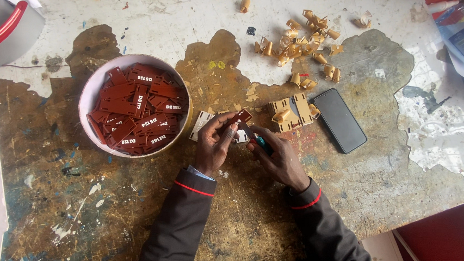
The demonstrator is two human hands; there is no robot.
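The left hand [214, 143] is pinching a small dark-red tag [241, 117] in its grip, tilting the tag up so its face is open to work on. The right hand [278, 156] is clenching a thin tool with a teal handle [261, 143], its tip meeting the tag just right of that grip. Left of the grip, a round white tub [95, 88] is holding a heap of similar red tags. Beyond the hands, curled tan peelings [298, 42] are lying on the worn tabletop [134, 220], with a black phone [340, 120] to the right.
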